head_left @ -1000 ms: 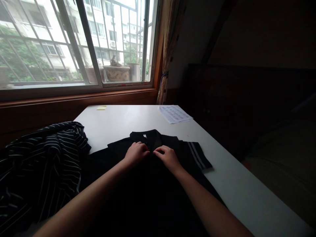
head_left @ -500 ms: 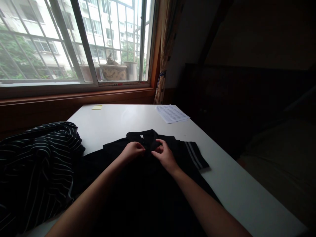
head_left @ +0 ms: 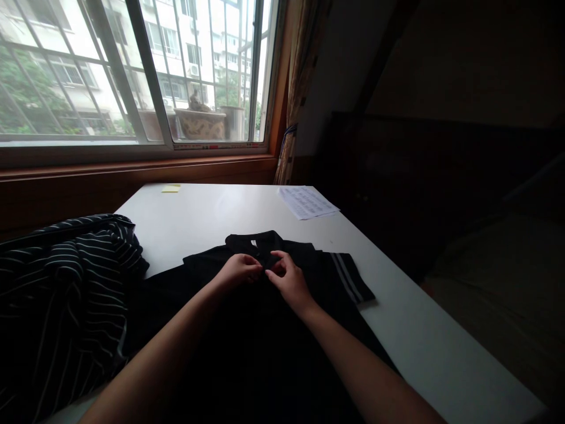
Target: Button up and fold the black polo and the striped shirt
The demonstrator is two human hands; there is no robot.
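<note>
A black collared shirt [head_left: 265, 330] lies spread on the white table, its collar toward the window and a small white label showing inside the neck. Two pale stripes cross the sleeve cuff [head_left: 348, 275] on the right. At the front of the neck, my left hand [head_left: 241, 271] is closed in a pinch on the shirt's edge. Close beside it, my right hand [head_left: 289, 280] curls its thumb and fingers around the other side of the opening, gripping the cloth. The dark fabric between the fingertips shows no clear detail.
A heap of black-and-white striped cloth [head_left: 66, 294] lies on the left of the white table [head_left: 212, 206]. Printed sheets [head_left: 308, 202] rest at the far right edge, and a yellow sticky note [head_left: 170, 188] at the far left. Beyond are a barred window and a tied curtain [head_left: 289, 141].
My right hand has moved slightly left, bringing its fingertips closer to my left hand at the shirt's neck opening. The shirt stays in place.
</note>
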